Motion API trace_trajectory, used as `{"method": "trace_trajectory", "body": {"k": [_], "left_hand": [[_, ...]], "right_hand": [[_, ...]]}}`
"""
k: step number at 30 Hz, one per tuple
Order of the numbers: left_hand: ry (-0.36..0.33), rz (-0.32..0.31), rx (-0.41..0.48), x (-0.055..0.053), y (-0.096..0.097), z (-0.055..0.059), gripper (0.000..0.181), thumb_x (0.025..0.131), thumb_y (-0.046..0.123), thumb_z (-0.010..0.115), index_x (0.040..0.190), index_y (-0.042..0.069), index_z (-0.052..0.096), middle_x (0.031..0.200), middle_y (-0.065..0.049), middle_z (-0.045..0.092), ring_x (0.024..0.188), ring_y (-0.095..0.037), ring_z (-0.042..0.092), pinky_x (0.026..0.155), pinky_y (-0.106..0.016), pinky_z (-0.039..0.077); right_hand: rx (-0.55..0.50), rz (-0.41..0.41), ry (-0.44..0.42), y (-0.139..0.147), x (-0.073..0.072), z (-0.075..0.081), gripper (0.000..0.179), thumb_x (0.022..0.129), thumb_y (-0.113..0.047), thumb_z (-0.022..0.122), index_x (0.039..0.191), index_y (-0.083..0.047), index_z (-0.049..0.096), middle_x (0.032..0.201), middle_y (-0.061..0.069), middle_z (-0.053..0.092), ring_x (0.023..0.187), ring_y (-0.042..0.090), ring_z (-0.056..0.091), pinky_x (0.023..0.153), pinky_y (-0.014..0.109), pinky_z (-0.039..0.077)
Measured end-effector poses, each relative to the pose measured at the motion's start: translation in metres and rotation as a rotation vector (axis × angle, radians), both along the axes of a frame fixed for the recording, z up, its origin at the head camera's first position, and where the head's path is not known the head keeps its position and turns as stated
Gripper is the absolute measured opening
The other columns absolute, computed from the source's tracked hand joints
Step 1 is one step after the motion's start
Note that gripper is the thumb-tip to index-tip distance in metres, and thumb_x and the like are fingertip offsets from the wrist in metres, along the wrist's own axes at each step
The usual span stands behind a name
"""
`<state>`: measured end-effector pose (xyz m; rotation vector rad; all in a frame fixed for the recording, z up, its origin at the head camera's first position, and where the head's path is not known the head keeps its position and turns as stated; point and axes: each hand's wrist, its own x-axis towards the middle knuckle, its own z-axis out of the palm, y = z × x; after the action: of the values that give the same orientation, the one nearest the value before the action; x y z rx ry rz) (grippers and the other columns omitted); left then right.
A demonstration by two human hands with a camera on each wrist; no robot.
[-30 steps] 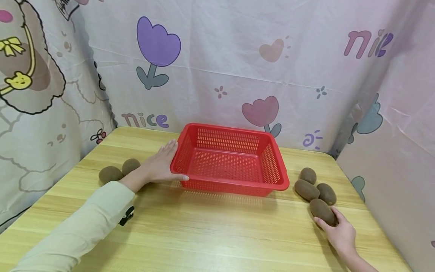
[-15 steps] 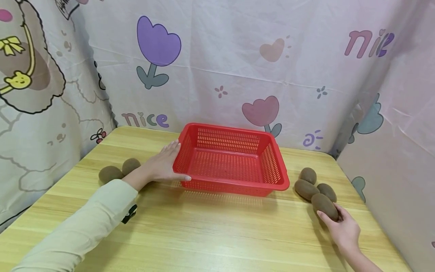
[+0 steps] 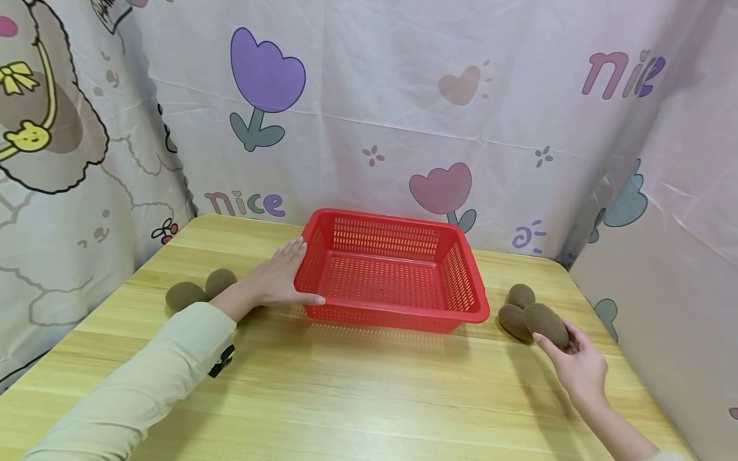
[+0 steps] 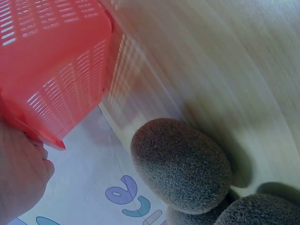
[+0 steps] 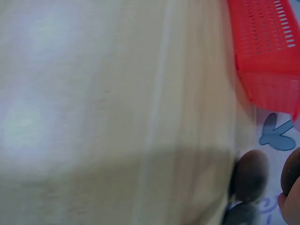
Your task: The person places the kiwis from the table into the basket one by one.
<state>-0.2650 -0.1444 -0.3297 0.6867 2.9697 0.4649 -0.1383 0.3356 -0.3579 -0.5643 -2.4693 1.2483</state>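
Note:
A red perforated plastic basket [image 3: 380, 282] stands on the wooden table. My left hand [image 3: 277, 278] rests at its front left corner, fingers straight along the left rim and thumb over the front rim. At the right, my right hand [image 3: 579, 362] grips a brown fuzzy kiwi [image 3: 546, 325] between thumb and fingers, raised over the table. Behind it lie other kiwis [image 3: 521, 295], partly covered by the held one. In the right wrist view the held kiwi [image 5: 293, 171] shows only at the edge.
More kiwis [image 3: 186, 296] lie on the left side of the table [image 3: 369, 397], partly behind my left forearm; the left wrist view shows several kiwis [image 4: 180, 164] close up. A printed curtain [image 3: 357, 96] hangs around the back and sides of the table.
My right hand has lifted the kiwi and moved it away from me, so that it overlaps the others there. My left hand shifted slightly right along the rim; the basket looks unmoved.

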Motion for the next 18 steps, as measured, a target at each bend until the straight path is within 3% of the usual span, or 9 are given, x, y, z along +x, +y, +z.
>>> {"method": "trace_trajectory", "body": {"k": [2, 8, 15, 18], "left_hand": [[0.001, 0.001, -0.004, 0.0, 0.0, 0.0, 0.121, 0.07, 0.072, 0.058, 0.147, -0.005, 0.004, 0.156, -0.02, 0.001, 0.144, -0.035, 0.002, 0.117, -0.051, 0.011], [-0.002, -0.001, -0.001, 0.0, 0.0, 0.0, 0.121, 0.07, 0.071, 0.058, 0.147, -0.005, 0.004, 0.156, -0.02, 0.001, 0.144, -0.035, 0.001, 0.117, -0.051, 0.011], [-0.008, 0.005, 0.003, 0.001, 0.0, 0.0, 0.122, 0.069, 0.072, 0.058, 0.147, -0.005, 0.004, 0.156, -0.02, 0.002, 0.144, -0.036, 0.002, 0.116, -0.052, 0.011], [-0.009, 0.002, 0.011, 0.0, 0.001, -0.001, 0.121, 0.07, 0.071, 0.058, 0.147, -0.005, 0.004, 0.156, -0.02, 0.002, 0.144, -0.036, 0.002, 0.116, -0.052, 0.011]], "right_hand": [[0.004, 0.002, 0.019, -0.003, -0.004, 0.005, 0.069, 0.085, -0.026, 0.067, 0.14, 0.002, 0.036, 0.138, 0.029, 0.042, 0.126, 0.039, 0.043, 0.066, -0.008, 0.032], [0.008, 0.014, 0.091, -0.013, -0.017, 0.021, 0.064, 0.083, -0.024, 0.069, 0.138, -0.003, 0.042, 0.136, 0.023, 0.048, 0.122, 0.013, 0.05, 0.071, -0.006, 0.036], [0.022, 0.108, 0.161, -0.025, -0.03, 0.038, 0.063, 0.084, -0.022, 0.068, 0.137, -0.001, 0.042, 0.134, 0.025, 0.048, 0.093, -0.02, 0.045, 0.073, -0.005, 0.037], [0.024, 0.148, 0.187, -0.031, -0.036, 0.043, 0.062, 0.084, -0.021, 0.068, 0.136, 0.001, 0.043, 0.133, 0.026, 0.049, 0.09, -0.021, 0.044, 0.074, -0.005, 0.038]]}}
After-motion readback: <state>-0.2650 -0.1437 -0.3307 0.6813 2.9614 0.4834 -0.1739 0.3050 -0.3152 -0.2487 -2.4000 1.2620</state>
